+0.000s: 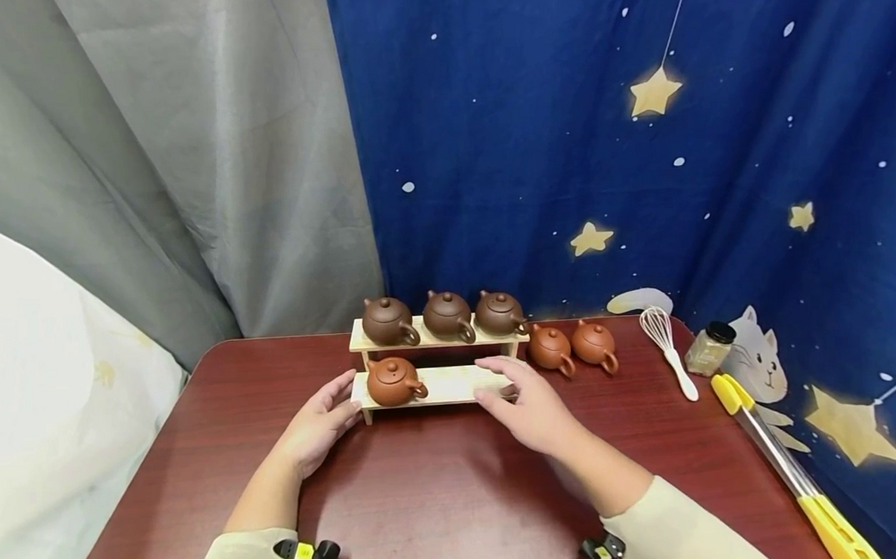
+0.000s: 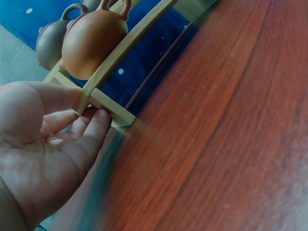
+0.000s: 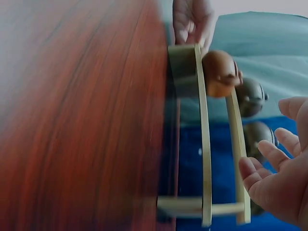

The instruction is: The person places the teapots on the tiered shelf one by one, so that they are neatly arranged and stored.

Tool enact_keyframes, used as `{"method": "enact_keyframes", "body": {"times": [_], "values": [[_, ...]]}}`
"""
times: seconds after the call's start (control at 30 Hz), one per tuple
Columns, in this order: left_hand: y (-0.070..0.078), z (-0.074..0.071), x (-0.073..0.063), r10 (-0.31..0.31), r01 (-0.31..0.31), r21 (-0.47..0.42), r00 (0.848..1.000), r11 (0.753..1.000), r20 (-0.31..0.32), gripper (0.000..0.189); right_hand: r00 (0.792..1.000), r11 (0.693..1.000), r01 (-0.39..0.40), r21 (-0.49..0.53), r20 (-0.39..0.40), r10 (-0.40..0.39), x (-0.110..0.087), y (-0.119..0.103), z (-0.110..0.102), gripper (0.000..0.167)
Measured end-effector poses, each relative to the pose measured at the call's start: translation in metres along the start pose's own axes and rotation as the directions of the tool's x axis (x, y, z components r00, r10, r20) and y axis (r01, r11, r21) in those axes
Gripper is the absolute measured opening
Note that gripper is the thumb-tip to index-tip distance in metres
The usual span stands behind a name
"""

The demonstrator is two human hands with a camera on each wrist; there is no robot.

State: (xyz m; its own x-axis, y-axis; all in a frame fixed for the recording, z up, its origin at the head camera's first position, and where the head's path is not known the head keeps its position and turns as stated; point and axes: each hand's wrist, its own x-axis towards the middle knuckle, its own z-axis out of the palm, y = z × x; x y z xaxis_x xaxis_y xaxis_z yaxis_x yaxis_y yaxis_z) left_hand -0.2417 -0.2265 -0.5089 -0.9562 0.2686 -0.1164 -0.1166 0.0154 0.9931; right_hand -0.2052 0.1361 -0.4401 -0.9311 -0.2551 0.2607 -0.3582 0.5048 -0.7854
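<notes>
A two-tier wooden display shelf [image 1: 453, 385] stands on the table. Three dark brown teapots [image 1: 448, 314] sit on its upper tier, and a reddish-brown teapot [image 1: 392, 382] rests at the left of the lower tier. My left hand [image 1: 322, 423] grips the lower tier's left end; in the left wrist view, the thumb [image 2: 62, 96] lies against the board's corner with fingers around the leg. Over the right part of the lower tier is my right hand [image 1: 532, 405], holding nothing, its fingers spread apart in the right wrist view.
Two more reddish-brown teapots [image 1: 550, 350] stand on the table right of the shelf. Farther right lie a whisk [image 1: 671, 353], a black-lidded jar [image 1: 710, 349] and yellow-ended tongs [image 1: 782, 457]. A blue curtain [image 1: 502, 144] and a grey one [image 1: 262, 154] hang behind the table.
</notes>
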Motion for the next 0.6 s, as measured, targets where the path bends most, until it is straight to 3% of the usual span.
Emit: {"method": "enact_keyframes", "body": {"times": [0.27,0.6], "values": [[0.001,-0.003,-0.002,-0.021,0.021,0.017,1.000,1.000,-0.009,0.071,0.998,0.999,-0.041,0.035,-0.044,0.042,-0.017,0.018,-0.023,0.047],[0.000,-0.002,-0.002,-0.006,0.006,-0.005,1.000,1.000,0.004,0.073,0.989,0.999,-0.009,-0.033,-0.149,0.004,-0.023,0.046,-0.046,0.044]]}}
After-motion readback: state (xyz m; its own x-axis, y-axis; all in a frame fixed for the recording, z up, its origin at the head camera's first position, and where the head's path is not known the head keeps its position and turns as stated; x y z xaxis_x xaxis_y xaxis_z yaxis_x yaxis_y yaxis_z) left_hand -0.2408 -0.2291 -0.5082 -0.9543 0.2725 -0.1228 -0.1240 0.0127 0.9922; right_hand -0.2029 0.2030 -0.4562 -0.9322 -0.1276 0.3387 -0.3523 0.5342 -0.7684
